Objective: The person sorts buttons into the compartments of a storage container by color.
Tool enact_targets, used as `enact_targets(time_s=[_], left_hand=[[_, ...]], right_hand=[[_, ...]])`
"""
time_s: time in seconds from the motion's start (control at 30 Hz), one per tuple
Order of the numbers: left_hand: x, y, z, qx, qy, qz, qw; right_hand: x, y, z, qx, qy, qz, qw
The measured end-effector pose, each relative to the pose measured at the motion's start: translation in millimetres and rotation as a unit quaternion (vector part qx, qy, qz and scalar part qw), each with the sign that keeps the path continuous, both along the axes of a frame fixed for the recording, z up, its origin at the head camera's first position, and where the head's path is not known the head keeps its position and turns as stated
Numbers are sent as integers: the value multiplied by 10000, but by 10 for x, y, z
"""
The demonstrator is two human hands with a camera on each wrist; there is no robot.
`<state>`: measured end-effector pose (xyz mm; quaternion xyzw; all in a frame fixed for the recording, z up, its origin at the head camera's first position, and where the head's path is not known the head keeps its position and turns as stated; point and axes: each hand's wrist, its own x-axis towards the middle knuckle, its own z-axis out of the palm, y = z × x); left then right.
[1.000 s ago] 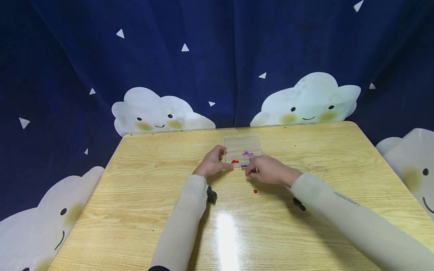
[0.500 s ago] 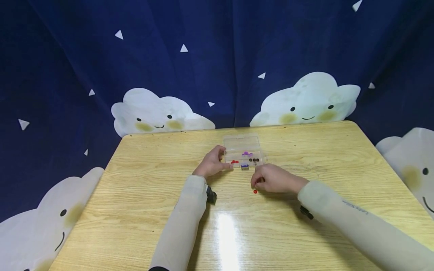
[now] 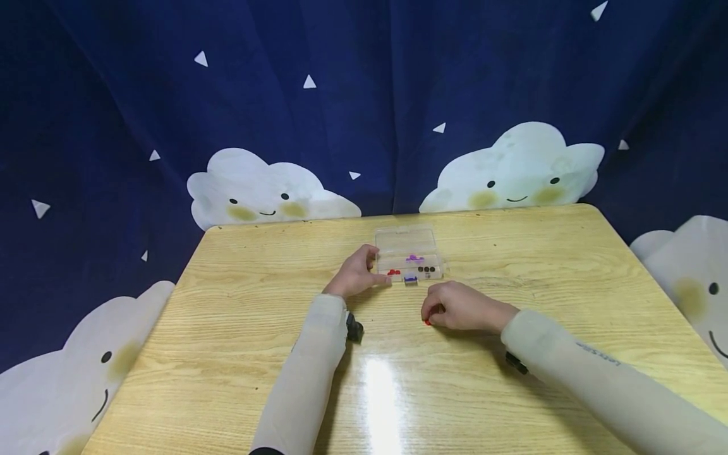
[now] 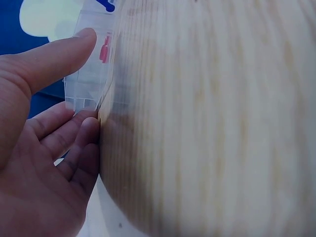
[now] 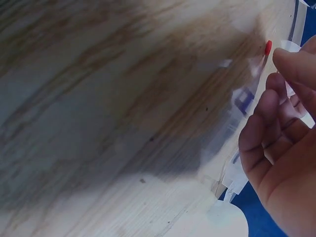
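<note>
A clear plastic box [image 3: 405, 241] with its lid raised stands toward the back of the table. My left hand [image 3: 356, 273] grips its left end, thumb at the front and fingers along the side, as the left wrist view shows. Inside lie red pieces [image 3: 394, 272], purple pieces [image 3: 414, 258] and black round pieces [image 3: 426, 269] in separate groups; a blue piece [image 3: 410, 279] is at the front edge. In front of the box, my right hand [image 3: 463, 306] has its curled fingers right at a small red disc [image 5: 268, 48] on the table, seen beside the fingertip.
The light wooden table [image 3: 239, 341] reaches to a dark blue curtain [image 3: 364, 95] with white clouds behind it. Dark wrist devices sit under both sleeves, the left one [image 3: 355, 328] close above the tabletop.
My right hand has moved from the front of the box toward me and rightward, down to the red disc, uncovering the black pieces. The left hand and box have stayed put.
</note>
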<state>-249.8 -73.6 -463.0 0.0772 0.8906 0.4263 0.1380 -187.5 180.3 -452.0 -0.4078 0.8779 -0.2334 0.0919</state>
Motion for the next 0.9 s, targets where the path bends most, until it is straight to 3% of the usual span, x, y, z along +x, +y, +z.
enact_targets(time_s=[0.43, 0.9], left_hand=[[-9, 6, -20, 65, -27, 25, 10000], [4, 0, -9, 96, -66, -7, 9999]], right_hand=[[-13, -5, -67, -62, 34, 68, 10000], [1, -38, -28, 21, -322, -331, 9989]])
